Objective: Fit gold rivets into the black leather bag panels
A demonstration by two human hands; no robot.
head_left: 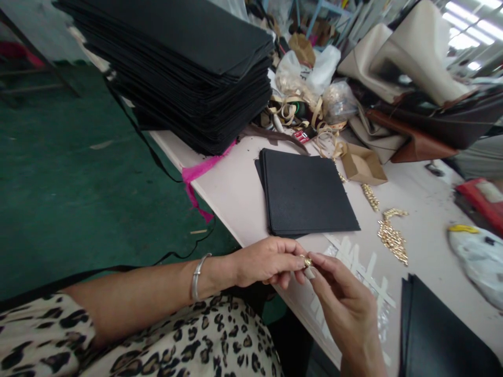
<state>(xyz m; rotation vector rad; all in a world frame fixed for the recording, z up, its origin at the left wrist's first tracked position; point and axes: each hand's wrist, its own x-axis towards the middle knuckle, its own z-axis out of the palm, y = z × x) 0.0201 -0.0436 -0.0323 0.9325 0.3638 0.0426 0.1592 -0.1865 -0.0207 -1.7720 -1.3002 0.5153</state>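
Observation:
Between my fingertips is a small gold-coloured metal piece (307, 261), gripped from both sides near the table's front edge. My left hand (271, 262) pinches it from the left, the thumb on top. From the right, the thumb and index finger of my right hand (346, 298) close on the same piece. Its exact shape is partly covered by the fingers. Just beyond my hands lies a short stack of black rectangular panels (310, 193). To the right of that, many loose gold metal pieces (393, 241) are spread in a small heap on the table.
A tall pile of black sheets (176, 68) stands at the table's left edge, with a pink strip (196, 183) hanging down. An open cardboard box (363, 165) sits behind the gold pieces. More black panels (444, 330) lie front right. Bags (424, 73) crowd the back right.

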